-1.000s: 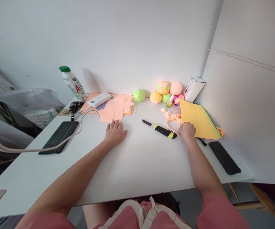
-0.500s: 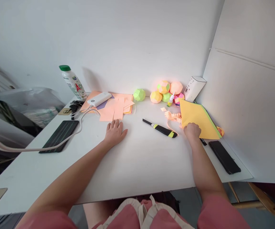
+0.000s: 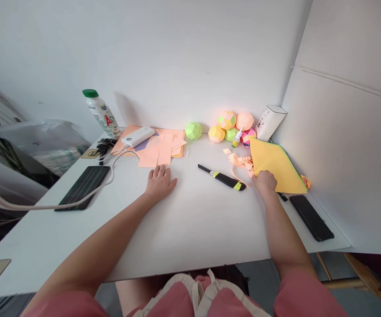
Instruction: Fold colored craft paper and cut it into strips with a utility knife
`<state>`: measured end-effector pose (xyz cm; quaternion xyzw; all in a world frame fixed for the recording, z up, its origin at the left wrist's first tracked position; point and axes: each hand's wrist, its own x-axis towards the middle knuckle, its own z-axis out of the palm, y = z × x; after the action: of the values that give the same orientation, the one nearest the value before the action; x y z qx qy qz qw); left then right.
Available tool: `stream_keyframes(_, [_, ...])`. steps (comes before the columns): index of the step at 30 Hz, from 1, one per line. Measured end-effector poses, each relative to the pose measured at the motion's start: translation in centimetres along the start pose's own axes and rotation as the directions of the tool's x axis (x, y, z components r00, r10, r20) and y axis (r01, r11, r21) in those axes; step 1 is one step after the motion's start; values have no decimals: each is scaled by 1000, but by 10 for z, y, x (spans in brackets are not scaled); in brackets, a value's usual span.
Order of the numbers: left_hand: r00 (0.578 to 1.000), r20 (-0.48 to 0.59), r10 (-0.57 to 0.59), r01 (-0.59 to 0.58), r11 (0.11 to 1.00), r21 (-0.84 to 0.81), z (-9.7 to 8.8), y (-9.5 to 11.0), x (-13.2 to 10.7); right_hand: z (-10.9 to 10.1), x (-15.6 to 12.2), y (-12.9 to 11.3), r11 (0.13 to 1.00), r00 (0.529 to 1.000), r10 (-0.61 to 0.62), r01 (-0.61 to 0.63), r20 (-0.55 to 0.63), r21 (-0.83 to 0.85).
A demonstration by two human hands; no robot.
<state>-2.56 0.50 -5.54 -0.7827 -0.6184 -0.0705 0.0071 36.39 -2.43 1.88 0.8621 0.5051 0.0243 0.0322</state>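
The left hand (image 3: 159,185) lies flat, fingers slightly apart — the peach paper (image 3: 148,156) sits just beyond their tips. The right hand (image 3: 265,181) curls at the yellow sheet (image 3: 274,164), beside peach scraps (image 3: 242,161) — whether its fingers clamp anything, I cannot tell.

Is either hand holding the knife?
No, the knife lies on the white table between the left hand and the right hand, apart from both.

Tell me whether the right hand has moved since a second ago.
Yes. The right hand has shifted slightly to the right, farther from the utility knife, which lies where it did.
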Motion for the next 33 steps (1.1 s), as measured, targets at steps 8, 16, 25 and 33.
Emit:
stream_keyframes(8, [1000,10,-3,3,1000,27,-1,1,0,3,9,6,995,996,86,-86,-15,46])
stream_keyframes(16, [1000,-6,-5,5,1000,11,0,1,0,-8,6,11,985,984,156,-149,-82,87])
stream_keyframes(25, [1000,-8,-4,4,1000,17,0,1,0,-25,-8,12,973,958,173,-130,-228,190])
stream_keyframes(33, [1000,-14,-4,4,1000,-4,-1,1,0,-43,-75,-13,386,882,85,400,-463,831])
